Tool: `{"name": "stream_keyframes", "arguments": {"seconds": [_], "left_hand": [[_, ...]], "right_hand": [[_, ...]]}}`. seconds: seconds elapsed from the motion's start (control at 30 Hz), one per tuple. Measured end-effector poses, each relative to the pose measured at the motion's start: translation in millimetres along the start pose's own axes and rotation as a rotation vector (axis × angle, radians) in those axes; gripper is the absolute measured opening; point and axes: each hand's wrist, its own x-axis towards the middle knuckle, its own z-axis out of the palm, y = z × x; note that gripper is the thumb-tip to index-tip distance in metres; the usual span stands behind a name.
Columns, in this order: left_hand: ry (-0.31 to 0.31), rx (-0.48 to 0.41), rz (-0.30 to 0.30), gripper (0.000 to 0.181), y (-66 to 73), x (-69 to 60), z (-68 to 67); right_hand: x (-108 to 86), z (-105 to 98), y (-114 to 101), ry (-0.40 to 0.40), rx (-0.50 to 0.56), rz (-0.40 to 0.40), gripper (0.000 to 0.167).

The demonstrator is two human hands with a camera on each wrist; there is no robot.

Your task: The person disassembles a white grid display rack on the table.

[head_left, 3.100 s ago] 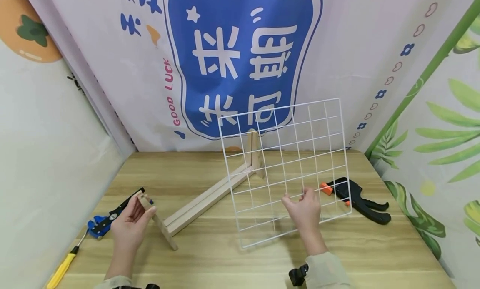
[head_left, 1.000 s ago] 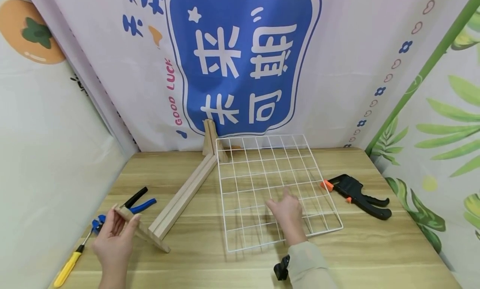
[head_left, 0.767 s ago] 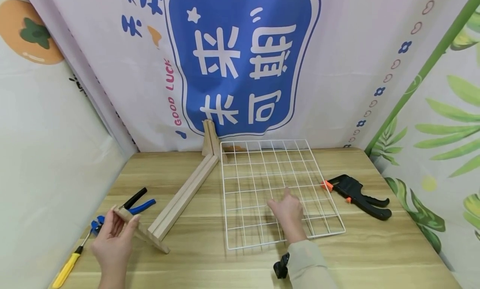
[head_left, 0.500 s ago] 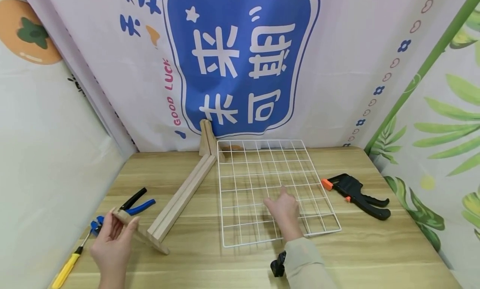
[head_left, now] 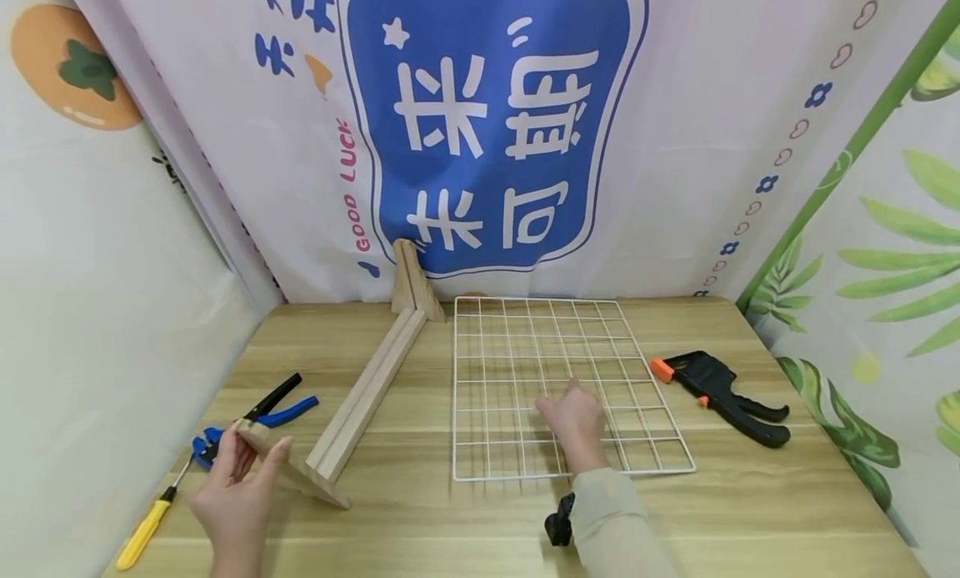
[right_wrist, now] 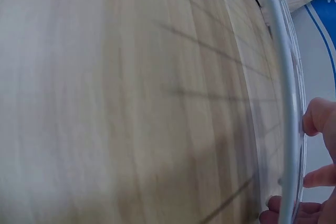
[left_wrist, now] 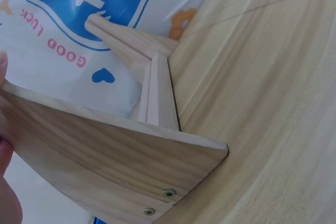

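My left hand (head_left: 236,495) pinches the top of the near end board of a wooden stand (head_left: 367,394), which has a grooved bar between two tapered ends. Two screws show low on that end board (left_wrist: 105,145) in the left wrist view, and its lower edge meets the table. To the right, my right hand (head_left: 577,419) grips a white wire grid panel (head_left: 454,394) near its middle. In the right wrist view the thumb and some fingers (right_wrist: 320,119) lie on one side of the panel's frame (right_wrist: 289,129), other fingertips on the opposite side. The panel hangs nearly level, slightly above the table.
Behind the left hand lie blue-and-black pliers (head_left: 281,407). A yellow-handled screwdriver (head_left: 146,532) is at the left table edge. A black clamp with orange pads (head_left: 723,394) rests right of the panel. A printed cloth (head_left: 690,144) hangs behind the wooden table (head_left: 465,528).
The wire panel has gone from steeply tilted to nearly level and lower. The stand has swung so its far end sits further left. My left hand has moved left and toward me.
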Motion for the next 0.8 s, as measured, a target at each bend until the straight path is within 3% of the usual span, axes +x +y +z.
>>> {"name": "stream_keyframes", "arguments": {"seconds": [0.2,0.47,0.67,0.8], "left_hand": [[0.015,-0.025,0.018,0.061,1.7,-4.5,1.5],[0.013,-0.048,0.026,0.059,0.5,-3.2,1.7],[0.015,-0.022,0.018,0.061,0.7,-5.1,2.6],[0.015,-0.015,0.046,0.060,-0.3,-3.8,1.6]], "right_hand": [[7.3,0,3,-0.014,-0.083,-0.015,0.083],[9.9,7,3,-0.067,-0.116,-0.057,0.083],[12.0,9,7,-0.056,-0.254,-0.105,0.077],[11.9,14,15,-0.038,-0.255,-0.135,0.080]]}}
